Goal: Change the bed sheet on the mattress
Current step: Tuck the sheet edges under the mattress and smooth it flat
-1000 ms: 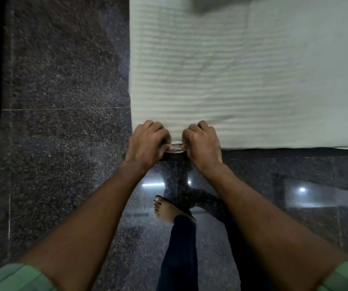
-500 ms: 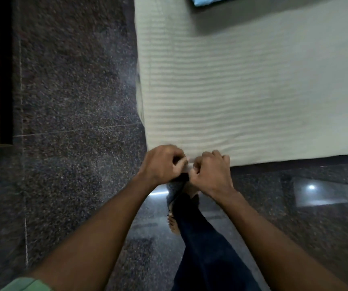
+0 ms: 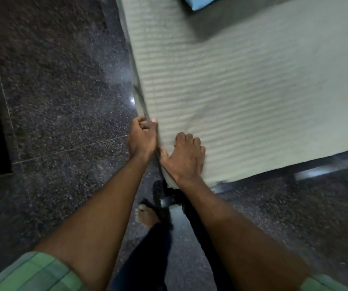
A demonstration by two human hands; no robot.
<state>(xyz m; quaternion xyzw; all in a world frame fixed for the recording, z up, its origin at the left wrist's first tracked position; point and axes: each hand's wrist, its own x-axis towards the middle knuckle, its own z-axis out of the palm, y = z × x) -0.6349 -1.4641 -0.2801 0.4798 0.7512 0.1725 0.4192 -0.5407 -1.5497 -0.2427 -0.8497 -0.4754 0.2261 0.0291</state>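
Pale ribbed cotton bed sheet (image 3: pixel 242 97): left hand (image 3: pixel 142 137) pinches its side edge, right hand (image 3: pixel 184 158) presses flat-fingered; pull evenly along the corner.

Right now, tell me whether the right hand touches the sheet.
Touching: the head view shows the right hand resting on the striped sheet near its corner.

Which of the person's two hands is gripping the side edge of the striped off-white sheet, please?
The left hand: its fingers curl round the striped off-white sheet at the mattress's side edge. The right hand instead rests on top, near the corner.
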